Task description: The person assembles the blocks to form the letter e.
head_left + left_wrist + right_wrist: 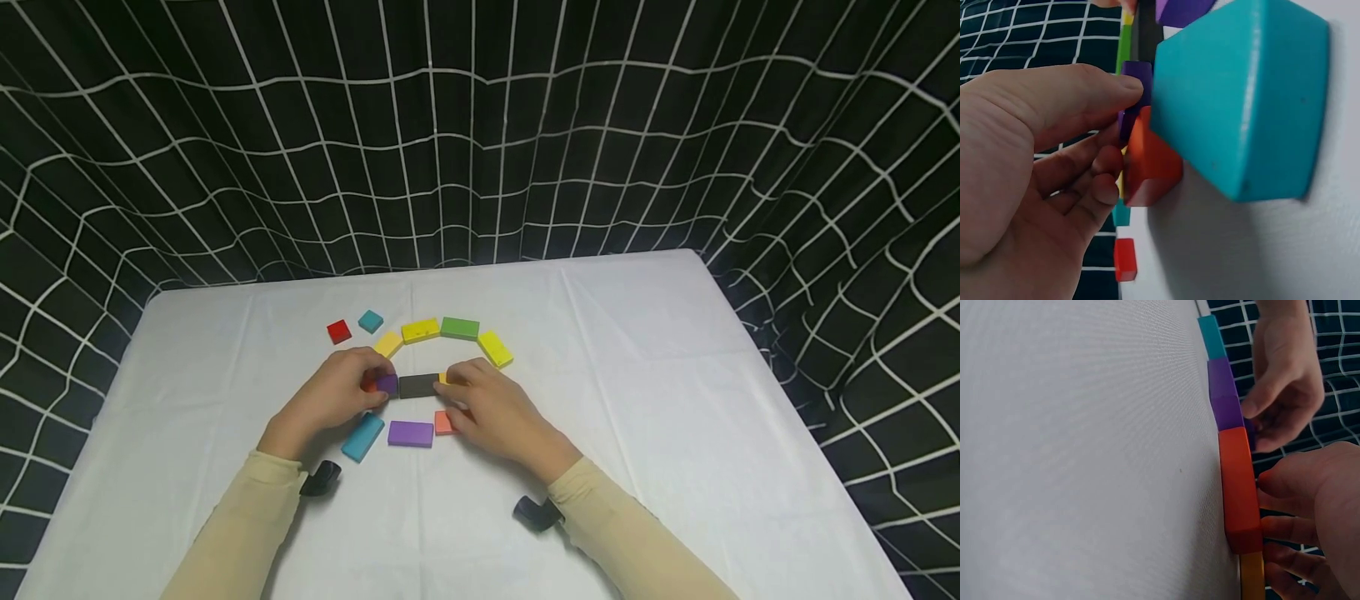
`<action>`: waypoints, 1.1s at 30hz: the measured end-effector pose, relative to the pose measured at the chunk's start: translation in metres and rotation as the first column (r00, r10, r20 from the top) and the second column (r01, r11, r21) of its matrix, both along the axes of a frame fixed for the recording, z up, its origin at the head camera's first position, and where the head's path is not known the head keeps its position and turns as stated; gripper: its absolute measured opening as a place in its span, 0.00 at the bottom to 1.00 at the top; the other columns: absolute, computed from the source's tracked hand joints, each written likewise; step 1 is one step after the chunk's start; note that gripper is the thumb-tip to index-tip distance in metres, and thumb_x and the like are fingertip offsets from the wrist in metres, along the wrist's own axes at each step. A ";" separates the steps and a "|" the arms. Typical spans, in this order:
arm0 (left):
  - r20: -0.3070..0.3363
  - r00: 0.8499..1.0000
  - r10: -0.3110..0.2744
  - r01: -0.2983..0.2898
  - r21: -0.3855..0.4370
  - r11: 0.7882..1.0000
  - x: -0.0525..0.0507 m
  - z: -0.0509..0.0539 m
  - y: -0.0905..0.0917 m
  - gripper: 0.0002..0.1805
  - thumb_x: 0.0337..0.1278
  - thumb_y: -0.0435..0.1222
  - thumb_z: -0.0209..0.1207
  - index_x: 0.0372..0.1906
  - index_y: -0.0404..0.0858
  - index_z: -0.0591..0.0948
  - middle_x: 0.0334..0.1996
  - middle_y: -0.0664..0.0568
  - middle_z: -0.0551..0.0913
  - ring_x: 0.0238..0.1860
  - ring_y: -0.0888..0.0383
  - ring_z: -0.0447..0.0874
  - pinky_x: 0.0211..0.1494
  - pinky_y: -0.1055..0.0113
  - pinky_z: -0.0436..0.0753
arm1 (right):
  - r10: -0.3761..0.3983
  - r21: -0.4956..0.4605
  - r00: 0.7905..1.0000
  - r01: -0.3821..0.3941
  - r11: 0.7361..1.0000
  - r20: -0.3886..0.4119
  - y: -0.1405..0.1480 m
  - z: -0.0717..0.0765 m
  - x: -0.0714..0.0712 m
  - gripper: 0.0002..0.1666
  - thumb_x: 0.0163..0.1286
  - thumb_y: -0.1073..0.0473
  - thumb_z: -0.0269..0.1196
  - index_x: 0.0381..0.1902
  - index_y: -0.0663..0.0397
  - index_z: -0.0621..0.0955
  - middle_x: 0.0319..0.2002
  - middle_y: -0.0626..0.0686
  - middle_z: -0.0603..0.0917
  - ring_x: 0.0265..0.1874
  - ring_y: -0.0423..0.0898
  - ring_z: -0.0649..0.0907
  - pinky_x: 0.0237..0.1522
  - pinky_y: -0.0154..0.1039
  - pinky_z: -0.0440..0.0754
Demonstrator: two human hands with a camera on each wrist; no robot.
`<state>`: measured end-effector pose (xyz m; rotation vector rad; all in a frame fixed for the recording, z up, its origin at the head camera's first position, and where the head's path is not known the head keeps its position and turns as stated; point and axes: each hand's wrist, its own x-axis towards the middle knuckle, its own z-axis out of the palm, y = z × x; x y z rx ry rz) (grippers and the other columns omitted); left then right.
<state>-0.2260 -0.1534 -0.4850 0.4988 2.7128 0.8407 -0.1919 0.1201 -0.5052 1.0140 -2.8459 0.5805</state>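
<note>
My left hand (341,387) pinches a small dark purple block (1137,94) between thumb and fingers, at the left end of a black block (417,386). An orange-red block (1154,159) stands beside those fingers. At the black block's right end, my right hand (498,412) has its fingers around a yellow block (443,378), mostly hidden. Under the right thumb side lies a red-orange block (1239,487), partly covered in the head view. Nearer me are a purple block (410,434) and a teal block (363,437).
Yellow blocks (421,331) and a green block (460,328) curve round the far side. A small red block (339,332) and a small teal block (371,321) lie at the far left. White cloth (637,375) covers the table; dark netting (480,142) surrounds its back and sides.
</note>
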 end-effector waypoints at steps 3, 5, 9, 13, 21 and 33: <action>0.004 1.000 -0.001 0.001 -0.009 1.000 0.001 -0.001 0.001 0.18 0.61 0.32 0.77 0.55 0.39 0.90 0.39 0.52 0.83 0.44 0.51 0.79 0.52 0.57 0.84 | -0.004 0.000 1.000 0.004 1.000 -0.002 0.000 0.000 0.000 0.22 0.76 0.56 0.68 0.65 0.51 0.88 0.58 0.52 0.84 0.60 0.48 0.77 0.60 0.43 0.82; 0.004 1.000 -0.002 0.003 -0.014 1.000 0.001 -0.002 0.001 0.18 0.61 0.32 0.77 0.56 0.39 0.90 0.40 0.52 0.84 0.44 0.50 0.79 0.53 0.56 0.84 | -0.006 0.001 1.000 0.006 1.000 -0.001 0.000 0.000 0.001 0.22 0.76 0.56 0.68 0.65 0.51 0.88 0.58 0.52 0.84 0.60 0.48 0.77 0.60 0.43 0.82; -0.008 1.000 -0.008 0.008 -0.023 1.000 0.001 -0.005 0.001 0.18 0.61 0.32 0.77 0.56 0.39 0.90 0.42 0.51 0.84 0.46 0.50 0.79 0.56 0.54 0.85 | -0.006 0.005 1.000 0.006 1.000 0.004 0.000 0.000 0.001 0.22 0.76 0.56 0.68 0.65 0.51 0.88 0.59 0.52 0.84 0.60 0.48 0.77 0.60 0.43 0.82; -0.015 1.000 -0.012 0.011 -0.030 0.999 0.000 -0.005 0.001 0.19 0.61 0.32 0.77 0.56 0.38 0.90 0.42 0.51 0.85 0.47 0.49 0.79 0.57 0.53 0.85 | -0.006 0.009 1.000 0.006 1.000 0.007 0.000 0.000 0.001 0.22 0.76 0.56 0.68 0.66 0.51 0.88 0.59 0.52 0.83 0.61 0.49 0.77 0.61 0.43 0.81; -0.007 1.000 -0.006 0.006 -0.034 0.999 0.000 -0.005 0.003 0.20 0.61 0.32 0.77 0.58 0.38 0.90 0.44 0.50 0.85 0.48 0.49 0.79 0.60 0.51 0.84 | -0.006 0.017 1.000 0.006 1.000 0.005 0.000 0.001 0.001 0.23 0.76 0.56 0.68 0.66 0.51 0.88 0.58 0.52 0.83 0.60 0.49 0.77 0.59 0.42 0.82; -0.086 0.996 0.035 -0.027 0.091 0.995 0.020 0.028 -0.023 0.22 0.63 0.31 0.74 0.61 0.41 0.89 0.53 0.48 0.86 0.50 0.47 0.81 0.52 0.51 0.85 | -0.004 0.018 1.000 0.004 1.000 0.014 0.001 0.002 0.002 0.24 0.77 0.56 0.67 0.67 0.51 0.87 0.61 0.52 0.83 0.61 0.48 0.77 0.63 0.44 0.80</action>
